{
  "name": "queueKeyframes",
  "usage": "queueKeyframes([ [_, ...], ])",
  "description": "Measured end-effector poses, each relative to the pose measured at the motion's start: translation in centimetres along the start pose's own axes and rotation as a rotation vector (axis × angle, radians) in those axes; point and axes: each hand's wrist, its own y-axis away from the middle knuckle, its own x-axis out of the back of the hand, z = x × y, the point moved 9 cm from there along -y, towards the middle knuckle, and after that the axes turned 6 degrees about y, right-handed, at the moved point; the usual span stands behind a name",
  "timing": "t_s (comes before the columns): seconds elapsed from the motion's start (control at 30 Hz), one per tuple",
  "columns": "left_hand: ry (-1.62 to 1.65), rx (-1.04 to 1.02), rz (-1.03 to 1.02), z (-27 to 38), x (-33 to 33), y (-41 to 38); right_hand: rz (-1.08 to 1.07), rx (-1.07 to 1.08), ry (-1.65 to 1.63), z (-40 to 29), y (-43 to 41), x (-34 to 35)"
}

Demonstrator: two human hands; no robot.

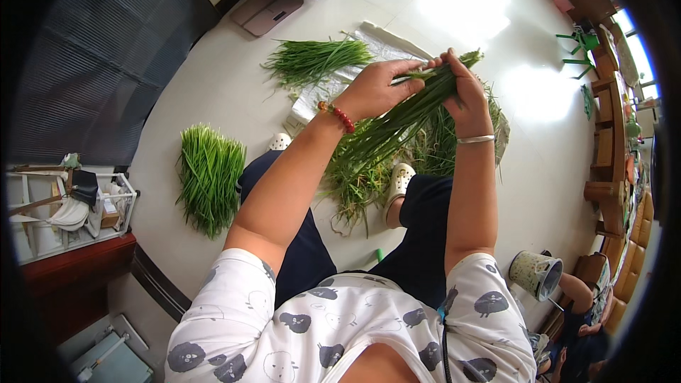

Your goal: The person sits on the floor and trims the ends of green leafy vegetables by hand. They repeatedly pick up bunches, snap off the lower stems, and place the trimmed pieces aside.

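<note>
My right hand [468,97], with a silver bangle at its wrist, grips a bunch of long green chives [388,126] near its upper right end. The blades slant down to the left. My left hand [385,85], wearing a red bead bracelet, has its thumb and fingers on blades at the bunch's upper side, fingertips close to the right hand's. Below the bunch lies a loose heap of chives and yellowed trimmings [362,183]. A neater pile of chives [319,59] rests at the far end of a white woven sheet [383,37], partly hidden by my arm.
Another chive pile [210,181] lies on the tiled floor left of my knee. A bathroom scale [267,11] sits by the dark cabinet. At right are a green stool [582,45], wooden furniture [606,202], a patterned bin [534,275] and part of another person [577,303].
</note>
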Motion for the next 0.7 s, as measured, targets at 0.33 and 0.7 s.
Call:
queueKeyframes([
  [0.33, 0.225, 0.347, 0.099, -3.9, 2.3, -0.9, 0.053, -0.139, 0.103, 3.8, -0.1, -0.4],
  [0.7, 0.628, 0.566, 0.252, -5.2, 0.6, 0.2, -0.023, -0.058, 0.075, 2.5, 0.7, -1.7],
])
